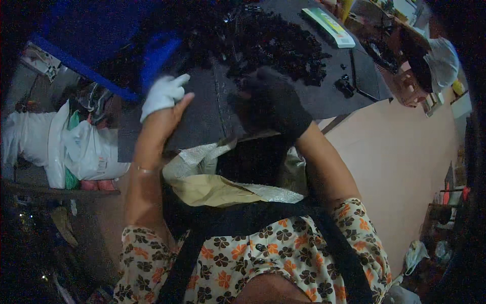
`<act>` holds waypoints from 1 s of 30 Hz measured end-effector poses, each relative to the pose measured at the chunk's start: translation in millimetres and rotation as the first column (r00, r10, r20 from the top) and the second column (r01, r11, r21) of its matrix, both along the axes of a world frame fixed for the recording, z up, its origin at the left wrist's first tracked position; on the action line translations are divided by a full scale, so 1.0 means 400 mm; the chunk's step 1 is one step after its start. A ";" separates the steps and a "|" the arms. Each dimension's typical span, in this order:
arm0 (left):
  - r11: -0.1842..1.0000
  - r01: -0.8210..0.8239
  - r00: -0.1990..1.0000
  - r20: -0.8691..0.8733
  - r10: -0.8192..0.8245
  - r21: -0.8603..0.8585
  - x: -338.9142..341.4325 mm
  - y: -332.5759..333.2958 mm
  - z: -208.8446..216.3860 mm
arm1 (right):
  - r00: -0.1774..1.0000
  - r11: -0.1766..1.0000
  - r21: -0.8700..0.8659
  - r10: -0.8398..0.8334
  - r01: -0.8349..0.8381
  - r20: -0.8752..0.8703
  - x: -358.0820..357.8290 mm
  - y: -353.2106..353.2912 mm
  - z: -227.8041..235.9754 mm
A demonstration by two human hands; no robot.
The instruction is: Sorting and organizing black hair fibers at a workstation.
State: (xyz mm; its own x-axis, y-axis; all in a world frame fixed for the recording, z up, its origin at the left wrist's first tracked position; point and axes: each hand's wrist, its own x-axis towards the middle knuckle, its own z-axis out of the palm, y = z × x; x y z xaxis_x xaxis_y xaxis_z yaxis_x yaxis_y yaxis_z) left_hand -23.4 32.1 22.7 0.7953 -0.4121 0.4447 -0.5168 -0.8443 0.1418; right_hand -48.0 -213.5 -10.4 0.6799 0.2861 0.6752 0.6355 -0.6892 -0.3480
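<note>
Many black pieces (298, 53) heaped, 12 o'clock on table (202, 114) | white-gloved left hand (169, 96), 10 o'clock: grip curled, contents unclear | black-gloved right hand (278, 104), 1 o'clock: blurred, can't tell grip | bag (202, 190) gapes, 6 o'clock; its sagging mouth could let nudged pieces miss

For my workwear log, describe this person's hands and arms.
The left hand wears a white glove, thumb bare; the right hand, a black glove. A thin band circles the left forearm. The short sleeves are cream with orange and dark flowers.
</note>
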 end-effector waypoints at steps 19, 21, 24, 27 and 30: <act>0.355 -0.344 0.776 -0.476 -0.413 -0.869 -0.058 -0.039 -0.034 | 0.972 0.967 0.176 0.206 -0.184 -0.116 -0.004 0.026 -0.020; 0.302 -0.328 0.737 -0.443 -0.510 -0.895 -0.075 -0.059 -0.042 | 0.954 0.918 0.287 0.297 -0.273 -0.043 -0.010 0.032 -0.024; 0.254 -0.356 0.649 -0.433 -0.626 -0.899 -0.089 -0.058 -0.054 | 0.927 0.912 0.304 0.336 -0.275 -0.169 -0.030 0.040 -0.004; 0.165 -0.391 0.590 -0.384 -0.710 -0.905 -0.100 -0.074 -0.058 | 0.865 0.844 0.474 0.417 -0.253 -0.280 -0.040 0.043 -0.010; 0.182 -0.418 0.546 -0.407 -0.732 -0.890 -0.109 -0.080 -0.055 | 0.876 0.831 0.479 0.429 -0.285 -0.222 -0.048 0.042 -0.007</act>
